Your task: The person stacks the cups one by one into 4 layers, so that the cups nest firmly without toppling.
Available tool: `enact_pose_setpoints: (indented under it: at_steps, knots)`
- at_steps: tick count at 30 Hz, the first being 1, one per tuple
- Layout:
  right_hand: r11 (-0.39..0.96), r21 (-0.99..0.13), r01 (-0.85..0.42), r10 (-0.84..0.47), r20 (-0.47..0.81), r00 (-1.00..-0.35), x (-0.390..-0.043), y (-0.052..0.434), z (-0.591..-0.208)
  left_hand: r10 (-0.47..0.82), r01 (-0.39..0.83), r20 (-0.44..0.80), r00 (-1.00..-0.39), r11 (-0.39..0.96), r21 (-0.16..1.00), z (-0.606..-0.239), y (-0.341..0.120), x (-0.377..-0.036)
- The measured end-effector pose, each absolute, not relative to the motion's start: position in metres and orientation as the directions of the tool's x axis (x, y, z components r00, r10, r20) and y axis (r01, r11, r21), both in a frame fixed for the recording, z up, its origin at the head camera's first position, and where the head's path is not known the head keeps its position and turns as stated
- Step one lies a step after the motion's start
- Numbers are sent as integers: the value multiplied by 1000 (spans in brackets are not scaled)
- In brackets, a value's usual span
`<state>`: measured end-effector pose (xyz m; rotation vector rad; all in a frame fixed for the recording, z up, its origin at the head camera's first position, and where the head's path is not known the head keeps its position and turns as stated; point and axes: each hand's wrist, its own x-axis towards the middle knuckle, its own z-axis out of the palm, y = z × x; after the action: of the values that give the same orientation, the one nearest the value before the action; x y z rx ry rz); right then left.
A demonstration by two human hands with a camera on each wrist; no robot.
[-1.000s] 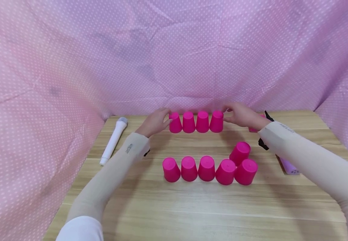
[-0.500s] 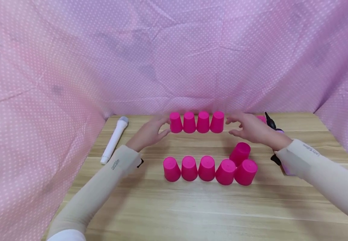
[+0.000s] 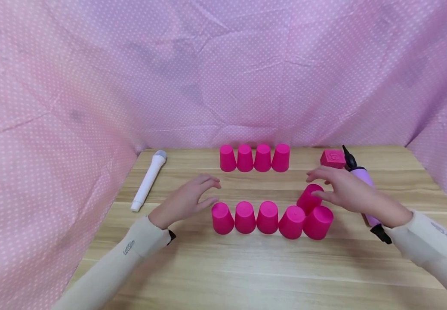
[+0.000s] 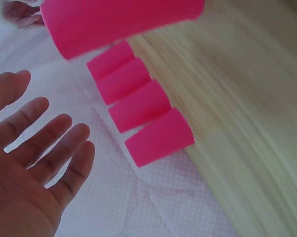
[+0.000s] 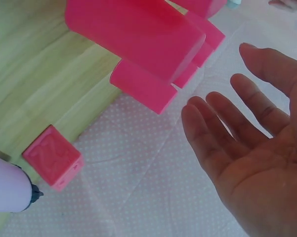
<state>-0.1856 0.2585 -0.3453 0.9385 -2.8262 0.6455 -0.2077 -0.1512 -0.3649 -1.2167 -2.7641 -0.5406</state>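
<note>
Pink cups (image 3: 267, 217) sit mid-frame on the tabletop (image 3: 246, 275); left hand (image 3: 184, 201) and right hand (image 3: 349, 191) hover beside them, fingers spread, holding nothing.

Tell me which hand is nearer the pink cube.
Right. The right hand hovers just in front of the cube; the left hand is far across, beyond the near cup row.

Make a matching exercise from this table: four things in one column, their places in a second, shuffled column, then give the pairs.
Things:
1. white microphone
2. pink cube
3. row of four cups
4. lone cup

Places:
A. far edge of the table, centre
B. under the right hand, behind the near row
C. left side of the table
D. far right, beside the purple pump

Pairs: 1-C, 2-D, 3-A, 4-B
</note>
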Motion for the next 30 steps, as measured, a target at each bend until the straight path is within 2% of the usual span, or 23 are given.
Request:
enact_pose_setpoints:
  at_steps: [7, 17, 30]
  knots:
    - [745, -371, -555, -520, 199, -831, -176, 268, -357, 716, 720, 149, -682, 622, 307, -368, -152, -195]
    - [703, -339, -625, -536, 324, -780, -179, 271, -379, 727, 715, 111, -678, 617, 329, -376, -154, -190]
    - [696, -353, -625, -537, 322, -780, -180, 270, -380, 731, 704, 105, -674, 593, 390, -376, -153, -187]
